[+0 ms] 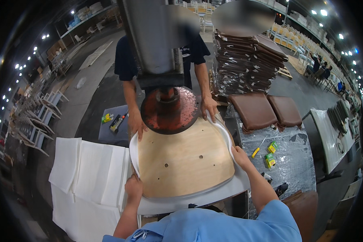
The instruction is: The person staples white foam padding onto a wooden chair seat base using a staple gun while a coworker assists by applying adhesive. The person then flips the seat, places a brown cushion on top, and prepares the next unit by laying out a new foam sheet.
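Counting from my end, I see one pale wooden panel [185, 171] lying between my two grips, with white padding [134, 156] along its left and right sides. My left grip [134, 187] is curled at the panel's left edge, fingertips hidden; my right grip [240, 158] bends its fingers at the right edge, touching the padding. I cannot tell what either pinches. Two larger holes show in the panel. Beyond both grips, one round red-and-black press plate [152, 115] covers part of the panel's far edge, with a co-worker's two hands [138, 126] on either side of it. Right of my right grip, one bench [292, 169] carries one yellow-handled screwdriver [256, 152], two green-and-yellow boxes [270, 160] and two brown cushions [252, 111]; a dark object [281, 188] there is hard to make out. Left of my left grip, white sheets [94, 171] overlap too much to count.
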A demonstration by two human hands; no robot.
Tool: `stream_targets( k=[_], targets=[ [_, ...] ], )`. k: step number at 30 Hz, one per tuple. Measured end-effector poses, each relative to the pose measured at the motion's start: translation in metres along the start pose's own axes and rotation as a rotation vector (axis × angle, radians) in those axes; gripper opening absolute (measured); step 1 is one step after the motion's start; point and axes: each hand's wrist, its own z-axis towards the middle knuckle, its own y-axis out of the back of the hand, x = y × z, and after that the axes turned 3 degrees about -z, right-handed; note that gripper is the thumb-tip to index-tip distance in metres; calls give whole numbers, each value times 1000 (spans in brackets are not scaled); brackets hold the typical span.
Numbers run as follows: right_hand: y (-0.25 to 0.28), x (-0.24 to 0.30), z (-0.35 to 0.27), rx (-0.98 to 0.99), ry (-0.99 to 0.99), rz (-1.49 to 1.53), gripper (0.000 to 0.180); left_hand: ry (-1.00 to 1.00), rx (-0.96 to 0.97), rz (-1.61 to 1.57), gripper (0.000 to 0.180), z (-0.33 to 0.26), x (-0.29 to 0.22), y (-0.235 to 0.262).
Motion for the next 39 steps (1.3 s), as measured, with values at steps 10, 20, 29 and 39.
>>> stream_targets(
  k=[10, 20, 29, 39],
  targets=[
    [-6, 5, 0, -55, -48, -140, 61, -32, -97, -116, 28, -7, 2, -5],
    [-12, -12, 4, -26, 49, 112, 54, 32, -74, -169, 29, -2, 7, 5],
    [-1, -25, 10, -79, 89, 35, 50, 41, -27, -263, 36, 4, -8, 7],
    [-8, -23, 9, -137, 102, -92, 48, 55, -16, -388, 39, -4, -5, 6]
  ],
)
